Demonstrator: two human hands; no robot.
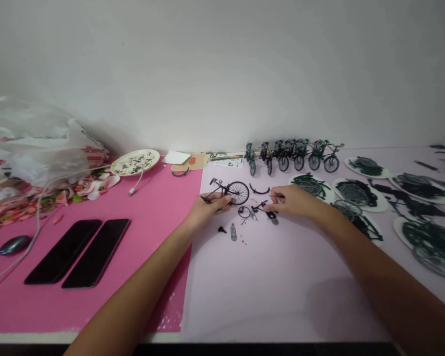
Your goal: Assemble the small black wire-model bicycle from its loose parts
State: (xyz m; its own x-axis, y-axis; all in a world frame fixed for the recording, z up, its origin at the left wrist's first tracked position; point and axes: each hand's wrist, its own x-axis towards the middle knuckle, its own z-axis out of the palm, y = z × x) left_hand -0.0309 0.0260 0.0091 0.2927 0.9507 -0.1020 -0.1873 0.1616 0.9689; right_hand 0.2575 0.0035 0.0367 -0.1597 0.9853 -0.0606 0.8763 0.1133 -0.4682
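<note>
My left hand [209,206] is closed around a black miniature bicycle frame [218,188] with one spoked wheel [238,193] fitted, held just above the pale sheet. My right hand [287,200] has thumb and fingertips pinched together over the small parts; whatever is between them is too small to make out. Below its fingertips lie a black part [270,215] and a small ring-shaped part [244,212]. A curved black mudguard-like strip [259,190] rests between the hands. Closer to me are a black saddle-like piece [221,229], a grey slotted piece [233,232] and several tiny bits.
Several assembled miniature bicycles [298,155] stand along the wall. White plates of dark parts [356,193] fill the right side. On the pink surface [144,262] are two phones [96,254], a mouse [15,245], a plate of small pieces [135,163], a cable and a plastic bag [48,153].
</note>
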